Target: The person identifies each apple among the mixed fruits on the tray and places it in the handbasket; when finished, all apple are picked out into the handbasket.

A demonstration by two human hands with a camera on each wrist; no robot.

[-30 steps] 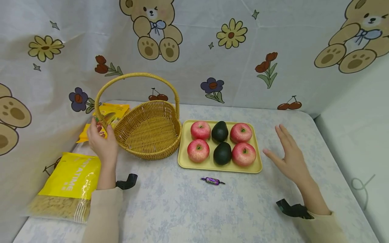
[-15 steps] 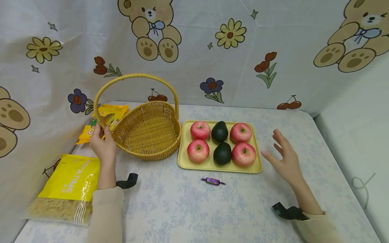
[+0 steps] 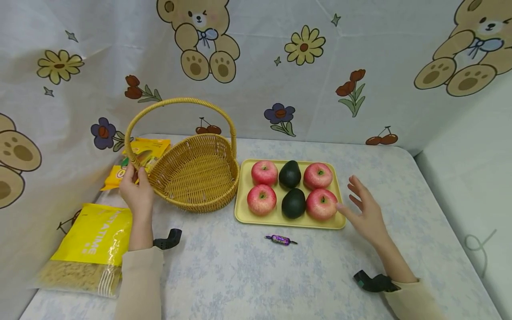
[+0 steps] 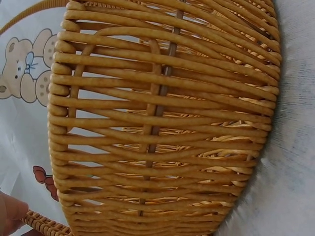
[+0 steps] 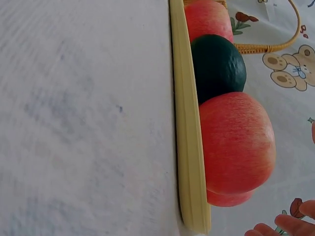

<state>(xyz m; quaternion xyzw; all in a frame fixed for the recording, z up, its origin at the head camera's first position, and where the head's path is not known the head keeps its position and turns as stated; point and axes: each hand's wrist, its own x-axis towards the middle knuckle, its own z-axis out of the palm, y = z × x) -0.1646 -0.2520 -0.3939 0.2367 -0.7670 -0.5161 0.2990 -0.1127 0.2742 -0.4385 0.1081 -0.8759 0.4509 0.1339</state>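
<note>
Right hand [image 3: 366,218] has shifted leftward since the earlier frame, now just beside the near-right apple [image 3: 322,204]; contact, cannot tell. Its fingers loosely bent, well apart from the thumb, holding nothing. Left hand [image 3: 137,191] pinches the foot of the handle [image 3: 182,100] of the wicker basket [image 3: 196,205], left of the tray [image 3: 245,216]. Progress, as judged: basket steadied, no fruit lifted; four apples [image 3: 264,172] and two avocados [image 3: 293,203] all lie on the tray, their handling still to do.
</note>
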